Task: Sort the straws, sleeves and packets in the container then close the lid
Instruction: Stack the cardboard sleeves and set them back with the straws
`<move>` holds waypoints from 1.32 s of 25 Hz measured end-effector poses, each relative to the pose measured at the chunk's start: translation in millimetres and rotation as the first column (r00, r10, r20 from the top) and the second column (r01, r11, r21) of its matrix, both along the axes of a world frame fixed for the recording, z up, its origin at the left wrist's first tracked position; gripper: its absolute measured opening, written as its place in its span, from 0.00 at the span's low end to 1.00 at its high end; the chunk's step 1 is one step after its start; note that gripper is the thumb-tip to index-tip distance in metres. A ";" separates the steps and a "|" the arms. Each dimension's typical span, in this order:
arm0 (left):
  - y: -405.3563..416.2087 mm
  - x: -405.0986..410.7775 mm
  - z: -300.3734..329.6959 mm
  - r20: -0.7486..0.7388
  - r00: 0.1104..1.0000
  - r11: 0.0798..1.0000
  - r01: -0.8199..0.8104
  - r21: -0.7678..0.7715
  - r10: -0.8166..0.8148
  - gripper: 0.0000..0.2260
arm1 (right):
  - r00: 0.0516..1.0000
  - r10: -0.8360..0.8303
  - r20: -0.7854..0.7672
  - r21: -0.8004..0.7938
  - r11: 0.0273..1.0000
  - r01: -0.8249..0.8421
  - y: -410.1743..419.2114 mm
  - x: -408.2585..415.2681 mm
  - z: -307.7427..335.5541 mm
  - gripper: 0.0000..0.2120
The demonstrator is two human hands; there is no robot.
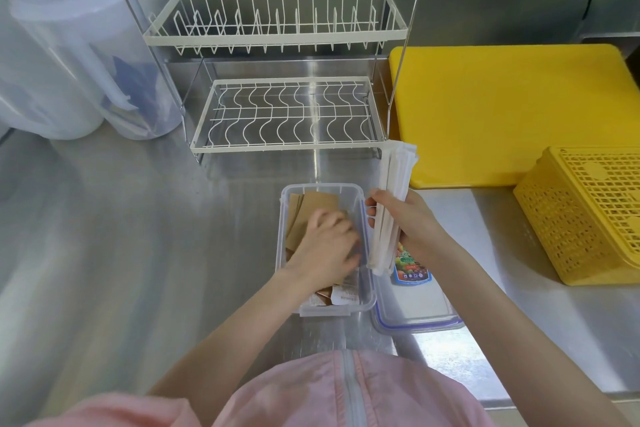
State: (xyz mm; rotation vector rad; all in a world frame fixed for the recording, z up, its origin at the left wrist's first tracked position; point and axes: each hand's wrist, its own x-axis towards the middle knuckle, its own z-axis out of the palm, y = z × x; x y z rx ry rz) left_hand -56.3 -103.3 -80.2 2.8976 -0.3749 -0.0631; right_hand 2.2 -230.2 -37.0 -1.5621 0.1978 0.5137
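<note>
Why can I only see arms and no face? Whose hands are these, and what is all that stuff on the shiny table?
There is only one picture, and the camera sits on a person's head, looking down. That is why you see only arms and a pink top, like looking through their eyes.

The right hand grips a bundle of white paper-wrapped straws, held just above the table. The left hand reaches down into a clear plastic container. It is blurred, so I cannot tell what its fingers are doing. Inside the container lie brown cardboard sleeves at the far end and little packets at the near end.

The container's lid lies flat beside it on the right, so the box is not closed yet.

Also on the steel table: a white dish rack, a yellow cutting board, a yellow basket and clear jugs.
</note>
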 end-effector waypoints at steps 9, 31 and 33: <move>6.3 2.6 -3.0 -0.127 0.991 0.969 0.070 0.239 -0.040 0.15 | 1.000 0.001 0.004 -0.030 1.000 -0.001 -4.4 -0.1 -5.8 0.10; 24.7 -28.0 -24.2 -0.041 0.967 0.804 0.234 0.546 -0.253 0.08 | 0.941 0.310 0.134 -0.554 0.811 -0.189 42.1 -20.3 -20.4 0.22; 25.2 -28.8 -22.8 0.082 0.957 0.857 0.207 0.471 -0.277 0.04 | 0.923 0.342 0.179 -0.607 0.776 -0.170 44.8 -23.1 -21.4 0.23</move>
